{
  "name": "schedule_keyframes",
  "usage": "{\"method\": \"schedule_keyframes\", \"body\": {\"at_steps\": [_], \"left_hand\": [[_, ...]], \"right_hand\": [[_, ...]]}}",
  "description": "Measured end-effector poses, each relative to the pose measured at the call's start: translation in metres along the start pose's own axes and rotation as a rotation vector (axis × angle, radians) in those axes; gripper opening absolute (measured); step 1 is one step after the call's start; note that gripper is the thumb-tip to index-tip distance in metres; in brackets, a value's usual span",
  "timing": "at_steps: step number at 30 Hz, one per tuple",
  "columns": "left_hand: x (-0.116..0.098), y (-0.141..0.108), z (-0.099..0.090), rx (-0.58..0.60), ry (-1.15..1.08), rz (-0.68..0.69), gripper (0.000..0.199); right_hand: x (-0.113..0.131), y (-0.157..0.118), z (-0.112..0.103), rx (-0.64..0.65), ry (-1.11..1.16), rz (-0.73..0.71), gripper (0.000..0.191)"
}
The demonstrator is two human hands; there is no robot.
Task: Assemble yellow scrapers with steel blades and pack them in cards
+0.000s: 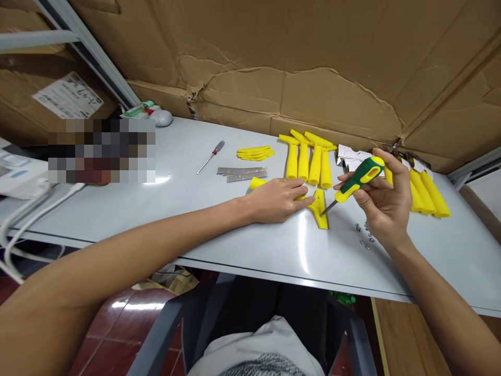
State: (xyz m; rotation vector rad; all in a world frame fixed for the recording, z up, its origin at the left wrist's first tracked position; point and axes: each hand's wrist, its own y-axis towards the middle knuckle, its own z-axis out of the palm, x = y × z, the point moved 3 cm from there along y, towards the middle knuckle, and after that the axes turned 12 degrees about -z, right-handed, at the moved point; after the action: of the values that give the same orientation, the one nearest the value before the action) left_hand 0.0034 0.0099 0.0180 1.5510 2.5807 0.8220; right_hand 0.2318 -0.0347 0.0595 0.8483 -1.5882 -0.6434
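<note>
- Green screwdriver point(360, 177) is gripped by right hand point(386, 206).
- Yellow tool point(321, 203) is held on white table point(250, 248) by left hand point(278, 200).
- Beyond both hands, table is bordered by cardboard point(336, 47).

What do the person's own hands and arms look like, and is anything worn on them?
The bare left hand and bare right hand show no gloves. The slim left forearm and slim right forearm show no sleeve, watch or bracelet. Whether a ring is worn is too small to tell.
</note>
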Motion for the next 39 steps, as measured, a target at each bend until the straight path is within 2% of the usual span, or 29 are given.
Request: {"method": "schedule_keyframes", "body": {"at_steps": [5, 13, 28, 39], "left_hand": [[0.0001, -0.0003, -0.0011, -0.034, -0.025, 0.007, 0.032], [-0.0004, -0.0005, -0.0002, 0.016, 0.018, -0.004, 0.034], [-0.0001, -0.0006, 0.0007, -0.014, -0.006, -0.004, 0.032], [0.0003, -0.0005, 0.0021, -0.019, -0.002, -0.006, 0.033]], "right_hand": [[-0.0027, 0.0004, -0.0040, 0.013, -0.020, 0.008, 0.071], [-0.0009, 0.0012, -0.0050, 0.011, -0.008, -0.005, 0.071], [0.0002, 0.0008, -0.0052, 0.027, -0.003, 0.002, 0.071], [0.0034, 0.0040, -0.0088, 0.162, 0.161, 0.145, 0.066]]}}
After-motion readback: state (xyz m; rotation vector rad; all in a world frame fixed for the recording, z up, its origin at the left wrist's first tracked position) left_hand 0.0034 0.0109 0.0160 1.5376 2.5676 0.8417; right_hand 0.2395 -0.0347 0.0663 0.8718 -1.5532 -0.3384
